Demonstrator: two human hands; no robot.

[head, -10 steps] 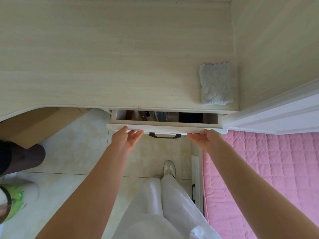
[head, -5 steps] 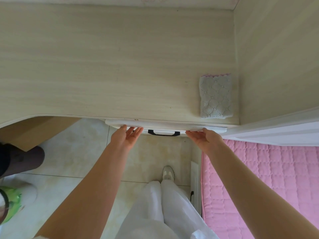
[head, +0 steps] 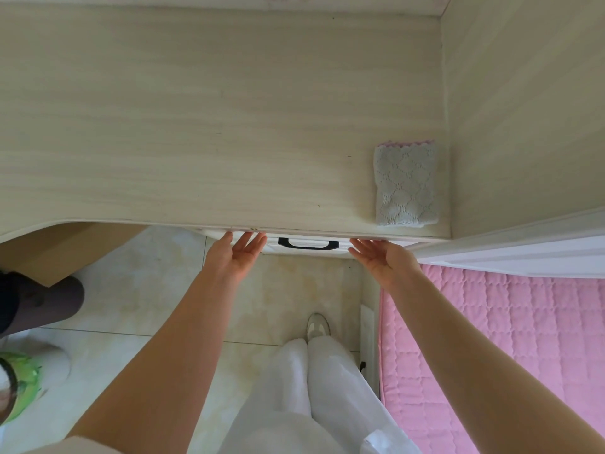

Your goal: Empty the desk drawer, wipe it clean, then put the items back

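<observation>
The white desk drawer (head: 340, 248) sits pushed in under the front edge of the pale wooden desk (head: 196, 126); only its front and black handle (head: 307, 244) show, and its contents are hidden. My left hand (head: 237, 253) presses flat against the drawer front left of the handle, fingers spread. My right hand (head: 381, 257) does the same to the right of the handle. Neither hand holds anything. A folded grey cloth (head: 406, 185) with a pink edge lies on the desk's right end by the side panel.
A pink quilted bed (head: 507, 339) lies to the right, behind a white panel (head: 510, 253). Below are tiled floor, my white trousers and shoe (head: 317, 326). Another person's dark leg (head: 42, 299) and a green-lined bin (head: 16, 385) are at the left.
The drawer was partly open with items showing; both hands have pushed it in until it sits under the desk edge. My fingers have flattened against its front.
</observation>
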